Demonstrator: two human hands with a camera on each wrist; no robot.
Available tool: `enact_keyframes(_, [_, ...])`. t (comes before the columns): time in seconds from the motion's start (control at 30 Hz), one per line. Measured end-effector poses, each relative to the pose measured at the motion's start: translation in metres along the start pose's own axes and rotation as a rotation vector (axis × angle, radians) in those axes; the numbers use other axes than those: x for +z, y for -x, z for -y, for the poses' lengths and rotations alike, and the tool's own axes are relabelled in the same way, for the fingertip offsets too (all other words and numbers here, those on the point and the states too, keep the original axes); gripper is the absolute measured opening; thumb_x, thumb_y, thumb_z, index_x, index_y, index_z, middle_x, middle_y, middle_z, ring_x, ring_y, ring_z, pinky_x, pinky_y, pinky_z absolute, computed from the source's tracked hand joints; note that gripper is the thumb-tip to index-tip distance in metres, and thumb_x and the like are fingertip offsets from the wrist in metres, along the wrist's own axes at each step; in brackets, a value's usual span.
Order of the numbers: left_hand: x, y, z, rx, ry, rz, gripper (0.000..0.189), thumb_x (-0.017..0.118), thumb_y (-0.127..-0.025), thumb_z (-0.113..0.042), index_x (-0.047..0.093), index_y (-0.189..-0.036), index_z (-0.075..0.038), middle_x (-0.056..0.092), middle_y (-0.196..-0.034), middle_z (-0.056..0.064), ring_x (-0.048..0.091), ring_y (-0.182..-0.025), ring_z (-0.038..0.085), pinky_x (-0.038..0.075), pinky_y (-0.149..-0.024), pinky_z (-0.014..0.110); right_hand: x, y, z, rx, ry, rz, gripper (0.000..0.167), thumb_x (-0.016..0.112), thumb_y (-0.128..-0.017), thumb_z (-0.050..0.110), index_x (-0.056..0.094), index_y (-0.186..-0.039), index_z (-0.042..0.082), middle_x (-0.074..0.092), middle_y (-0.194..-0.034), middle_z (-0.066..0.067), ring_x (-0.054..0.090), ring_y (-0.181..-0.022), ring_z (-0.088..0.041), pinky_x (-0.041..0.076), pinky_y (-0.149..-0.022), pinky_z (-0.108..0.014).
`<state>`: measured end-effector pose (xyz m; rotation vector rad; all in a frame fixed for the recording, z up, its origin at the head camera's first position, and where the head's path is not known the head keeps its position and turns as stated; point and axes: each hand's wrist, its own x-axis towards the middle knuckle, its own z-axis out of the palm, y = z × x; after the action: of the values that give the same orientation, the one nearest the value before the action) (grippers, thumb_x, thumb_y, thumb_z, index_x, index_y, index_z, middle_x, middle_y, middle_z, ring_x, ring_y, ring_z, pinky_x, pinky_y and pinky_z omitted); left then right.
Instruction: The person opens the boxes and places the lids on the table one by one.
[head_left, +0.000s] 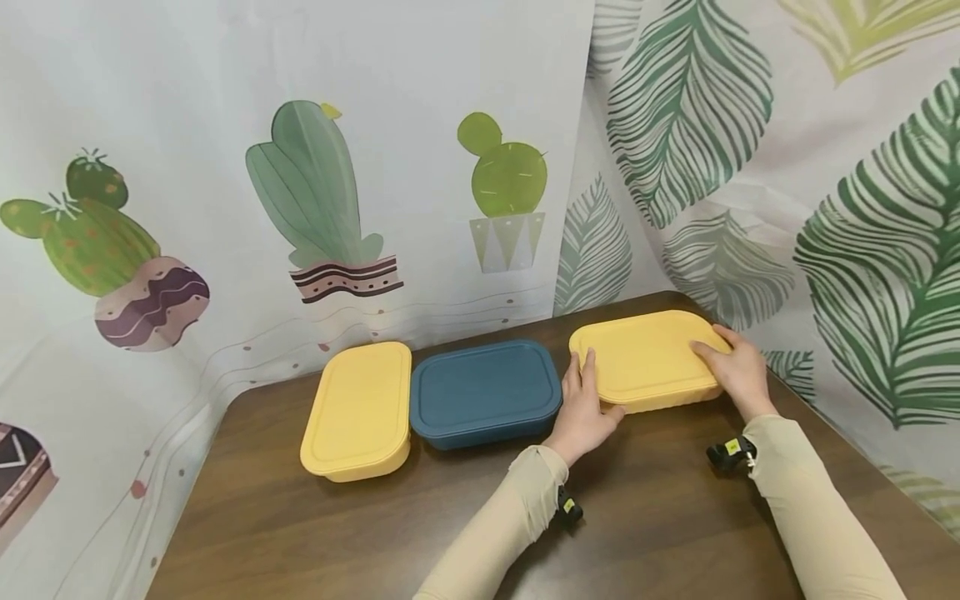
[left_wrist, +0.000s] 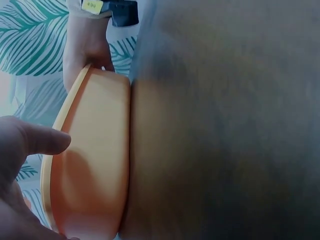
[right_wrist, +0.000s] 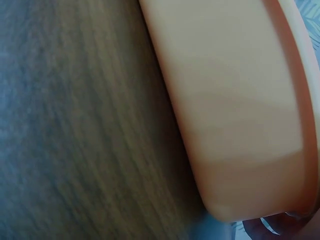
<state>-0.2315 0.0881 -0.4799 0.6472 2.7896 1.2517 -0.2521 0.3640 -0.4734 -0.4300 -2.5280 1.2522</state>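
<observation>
A yellow lidded food container [head_left: 648,358] sits at the right rear of the table, with one hand at each end. My left hand [head_left: 585,421] holds its left end, fingers along the edge and thumb by the front corner. In the left wrist view, the thumb of my left hand [left_wrist: 25,155] lies at the rim of the container's side wall [left_wrist: 95,150]. My right hand [head_left: 738,371] grips the other end, its thumb over the lid and its fingers around the far corner. The container's underside appears to lie on the table in the right wrist view.
A dark blue lidded container [head_left: 487,387] stands left of my left hand. Beside it, turned lengthwise, is another yellow lidded container [head_left: 360,408]. The brown wooden table [head_left: 300,533] meets walls hung with printed cloth [head_left: 420,150] at the back and right.
</observation>
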Motion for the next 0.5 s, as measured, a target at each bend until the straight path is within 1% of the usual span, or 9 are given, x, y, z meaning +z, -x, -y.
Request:
enact_keyframes(0.17, [-0.003, 0.0, 0.003, -0.002, 0.005, 0.015, 0.102, 0.075, -0.09, -0.026, 0.004, -0.164, -0.02, -0.002, -0.169, 0.01, 0.012, -0.153, 0.028, 0.039, -0.11, 0.04, 0.001, 0.002, 0.001, 0.008, -0.009, 0.0, 0.078, 0.059, -0.099, 0.047, 0.034, -0.155, -0.001, 0.033, -0.152, -0.036, 0.032, -0.138, -0.055, 0.028, -0.11, -0.064])
enact_keyframes(0.33, [-0.005, -0.003, 0.008, 0.011, 0.01, 0.005, 0.105, 0.077, -0.089, -0.026, 0.004, -0.164, -0.02, -0.001, -0.168, 0.013, 0.013, -0.153, 0.03, 0.038, -0.112, 0.041, 0.001, 0.002, 0.002, 0.017, -0.02, 0.005, 0.078, 0.059, -0.098, 0.048, 0.033, -0.156, 0.001, 0.032, -0.153, -0.035, 0.031, -0.139, -0.055, 0.028, -0.111, -0.064])
enact_keyframes(0.5, [-0.011, -0.006, 0.014, 0.012, 0.017, 0.009, 0.106, 0.077, -0.089, -0.027, 0.002, -0.164, -0.017, 0.0, -0.168, 0.013, 0.013, -0.153, 0.03, 0.035, -0.114, 0.042, 0.0, 0.001, 0.002, 0.029, -0.034, 0.027, 0.081, 0.057, -0.099, 0.05, 0.03, -0.157, 0.001, 0.029, -0.155, -0.035, 0.029, -0.14, -0.055, 0.027, -0.11, -0.065])
